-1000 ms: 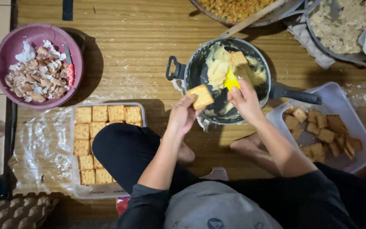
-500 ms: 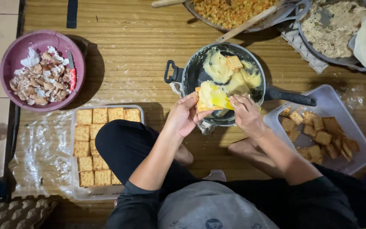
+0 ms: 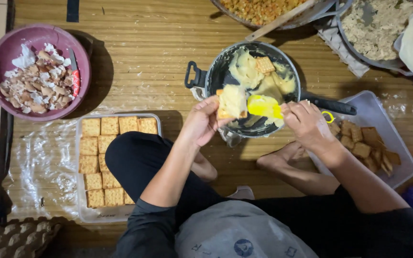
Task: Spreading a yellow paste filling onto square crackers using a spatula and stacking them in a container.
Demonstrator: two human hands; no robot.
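My left hand [image 3: 201, 122] holds a square cracker [image 3: 230, 102] coated with pale yellow paste over the near rim of a dark frying pan [image 3: 216, 67]. My right hand [image 3: 307, 123] grips a yellow spatula [image 3: 264, 106] whose blade rests beside the cracker. Inside the pan lie more pale paste [image 3: 244, 71] and one plain cracker [image 3: 265, 64]. The pan's long handle [image 3: 331, 106] points right, passing under my right hand.
A clear tray of plain crackers [image 3: 102, 157] sits left of my knee. A grey tray of coated pieces [image 3: 366, 143] lies right. A maroon bowl of eggshells [image 3: 37, 71] is far left, filling bowls [image 3: 264, 9] at top, an egg carton [image 3: 10, 239] bottom left.
My left hand drew the cracker back from the pan toward me. The spatula left the pan's middle, spread paste over the cracker, and now sits just right of it.
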